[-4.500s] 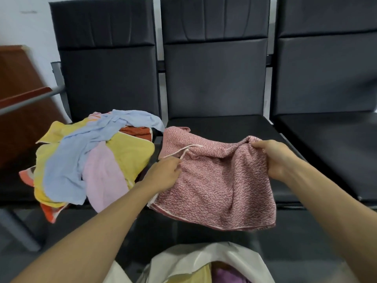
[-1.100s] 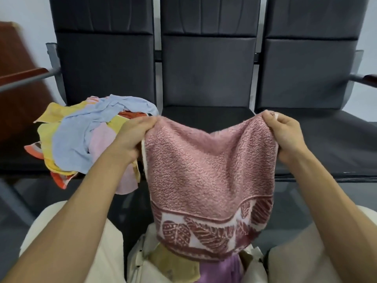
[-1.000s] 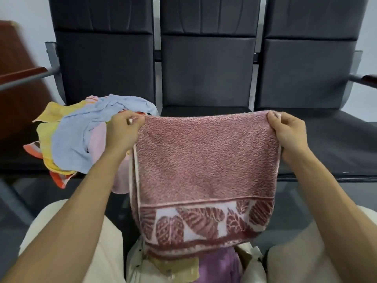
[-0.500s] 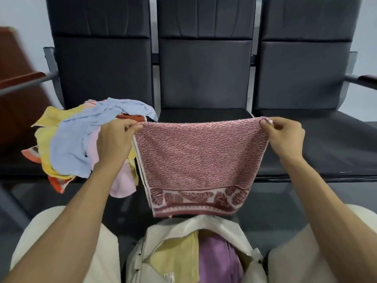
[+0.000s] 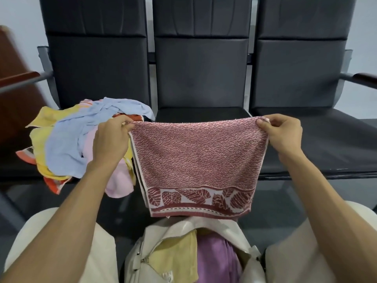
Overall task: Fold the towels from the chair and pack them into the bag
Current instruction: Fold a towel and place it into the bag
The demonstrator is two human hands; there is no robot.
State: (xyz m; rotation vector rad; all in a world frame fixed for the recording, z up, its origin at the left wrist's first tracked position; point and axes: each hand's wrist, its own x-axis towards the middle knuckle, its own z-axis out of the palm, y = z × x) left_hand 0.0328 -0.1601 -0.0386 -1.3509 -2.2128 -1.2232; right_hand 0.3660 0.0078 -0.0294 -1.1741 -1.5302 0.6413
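A pink-red towel (image 5: 199,156) with a leaf border hangs doubled over and stretched flat in front of the middle seat. My left hand (image 5: 111,140) pinches its top left corner and my right hand (image 5: 282,133) pinches its top right corner. Below it, between my knees, the white bag (image 5: 183,227) stands open with a folded yellow towel (image 5: 175,252) and a folded purple towel (image 5: 216,260) inside. A loose pile of towels (image 5: 67,139), blue, yellow, pink and orange, lies on the left chair seat behind my left hand.
Three black padded chairs stand in a row; the middle seat (image 5: 202,114) and the right seat (image 5: 330,144) hold nothing. A wooden armrest (image 5: 19,76) sticks out at the left and another armrest (image 5: 365,78) at the right. My knees flank the bag.
The towel went from a bunched heap on the seat to being lifted, stretched taut between both hands and folded shorter. Over the last half second it has barely moved.
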